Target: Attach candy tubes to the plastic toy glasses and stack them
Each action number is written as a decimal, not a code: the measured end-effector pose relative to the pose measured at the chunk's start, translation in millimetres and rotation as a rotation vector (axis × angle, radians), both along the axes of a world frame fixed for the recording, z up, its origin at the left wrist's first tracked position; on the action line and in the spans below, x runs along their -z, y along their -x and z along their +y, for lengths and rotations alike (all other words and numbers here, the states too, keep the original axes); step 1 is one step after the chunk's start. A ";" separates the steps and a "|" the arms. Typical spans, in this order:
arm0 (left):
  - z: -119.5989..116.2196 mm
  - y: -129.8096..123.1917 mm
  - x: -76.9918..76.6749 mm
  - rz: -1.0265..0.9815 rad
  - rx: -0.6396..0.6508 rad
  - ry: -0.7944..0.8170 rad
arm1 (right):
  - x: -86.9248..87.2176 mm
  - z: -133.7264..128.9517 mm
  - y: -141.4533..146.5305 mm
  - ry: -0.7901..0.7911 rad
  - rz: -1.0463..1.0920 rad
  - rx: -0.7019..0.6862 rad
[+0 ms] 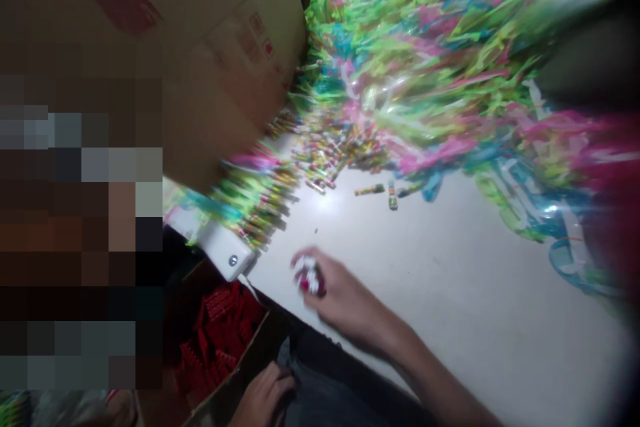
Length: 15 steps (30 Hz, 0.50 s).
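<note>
Your right hand (341, 298) lies on the white table (453, 303) close to its near edge, fingers curled together around a small white-and-red bundle (309, 275). The bundle sits at your fingertips, so a closed wrap like this suits it; it is too blurred to tell what it is made of. Your left hand (263, 396) is below the table edge beside your dark trousers (320, 373), fingers loosely bent, with nothing visible in them. Ahead of the right hand, small coloured tubes (323, 153) lie scattered and in rows, against a mass of shiny streamers (425, 60). A white fixture (225, 250) stands at the table's near edge, and red pieces (215, 340) fill a box below it.
</note>
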<state>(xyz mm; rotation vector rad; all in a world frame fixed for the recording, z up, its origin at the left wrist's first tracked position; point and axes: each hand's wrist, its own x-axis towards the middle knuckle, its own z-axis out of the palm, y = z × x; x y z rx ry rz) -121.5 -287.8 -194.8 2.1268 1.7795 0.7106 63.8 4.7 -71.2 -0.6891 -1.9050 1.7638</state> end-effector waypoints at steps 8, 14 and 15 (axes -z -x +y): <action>46.0 -43.6 -74.0 -0.024 0.271 0.232 | -4.4 -15.1 -54.0 0.391 0.059 0.239; 84.1 -66.8 -105.2 -0.104 0.264 0.533 | 6.1 -4.4 -68.0 0.509 0.036 0.402; 71.4 -61.5 -104.5 -0.007 0.090 0.565 | 4.9 -6.3 -68.8 0.502 0.021 0.397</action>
